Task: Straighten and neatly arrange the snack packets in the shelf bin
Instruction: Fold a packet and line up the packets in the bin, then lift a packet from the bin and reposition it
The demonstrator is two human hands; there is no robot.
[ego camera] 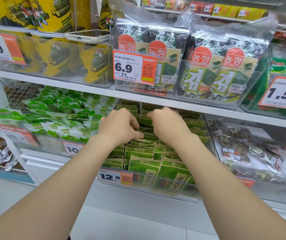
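Green and tan snack packets (139,152) stand in rows inside a clear shelf bin (164,192) on the lower shelf, labelled 12.8. My left hand (119,126) reaches into the middle of the bin, fingers curled down onto the tops of packets there. My right hand (169,125) is close beside it, also curled, fingers pinching packet tops in the middle rows. The fingertips of both hands are partly hidden among the packets. Front-row packets stand upright, leaning slightly.
A bin of green and white packets (60,118) sits to the left, a bin of clear bags with dark snacks (246,149) to the right. The shelf above (86,87) overhangs closely, holding seaweed packs (213,66) and yellow canisters (55,54).
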